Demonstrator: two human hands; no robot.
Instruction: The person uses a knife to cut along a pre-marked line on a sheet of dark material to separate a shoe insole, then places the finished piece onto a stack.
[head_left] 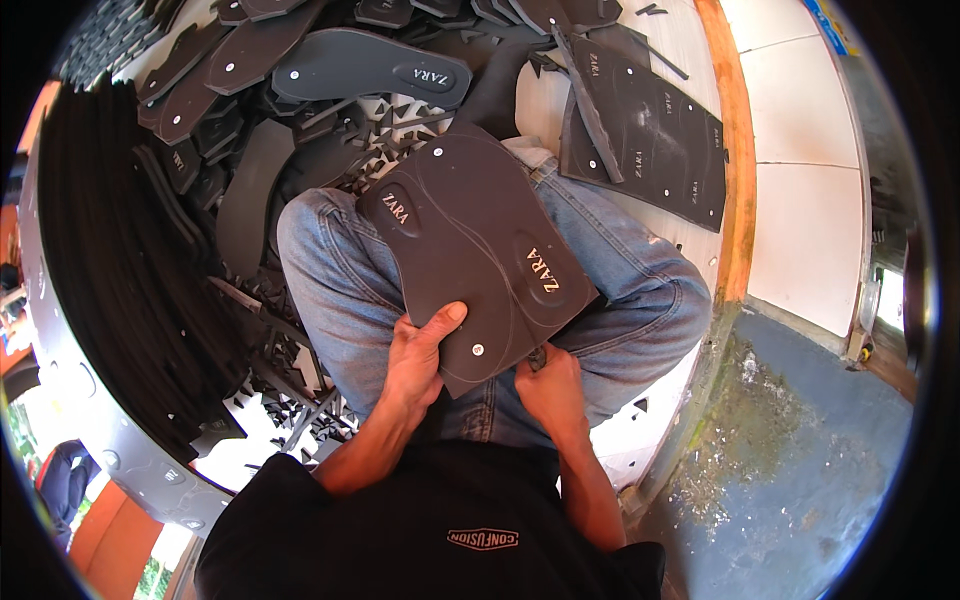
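A dark foam sheet (455, 225) rests over my lap, tilted, with two sole outlines, pale lettering and small white dots on it. My left hand (418, 355) grips its near left edge, thumb on top and fingers underneath. At the near right edge of the sheet, my right hand (552, 390) is closed in a fist around a small object. Only a dark, rounded end of that object shows by the thumb, and the rest is hidden under the sheet and in the fist.
Cut sole pieces (370, 70) lie heaped beyond my knees, among dark triangular scraps (395, 125). A tall stack of dark sheets (120, 250) stands at the left. More printed sheets (660, 140) lie at the far right, beside a wooden strip (738, 150) edging pale tiles (805, 210).
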